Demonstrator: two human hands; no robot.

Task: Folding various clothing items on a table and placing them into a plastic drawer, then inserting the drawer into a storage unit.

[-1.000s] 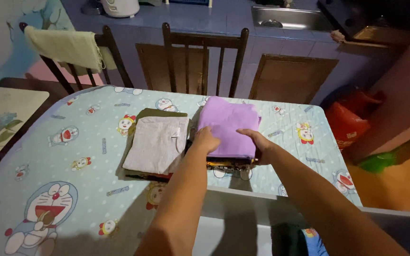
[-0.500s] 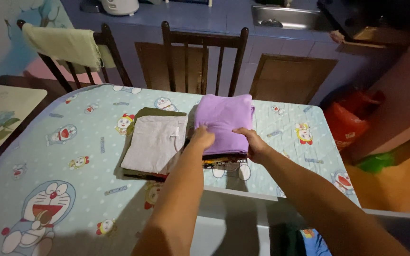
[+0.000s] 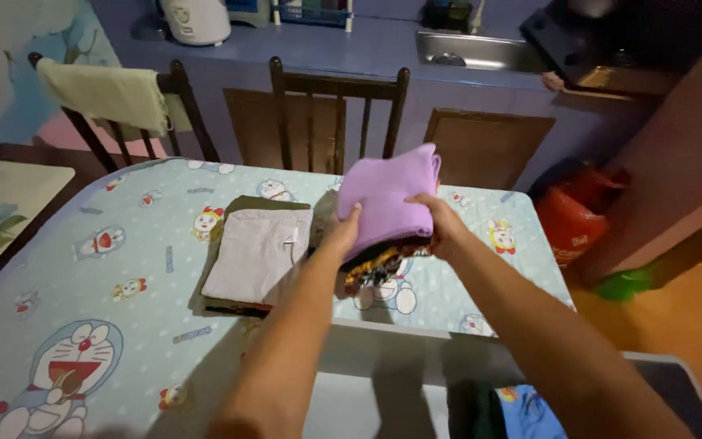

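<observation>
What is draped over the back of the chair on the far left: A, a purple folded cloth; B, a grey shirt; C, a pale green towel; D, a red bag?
C: a pale green towel hangs over the back of the left chair, while the purple folded cloth is between both hands over the table.
</observation>
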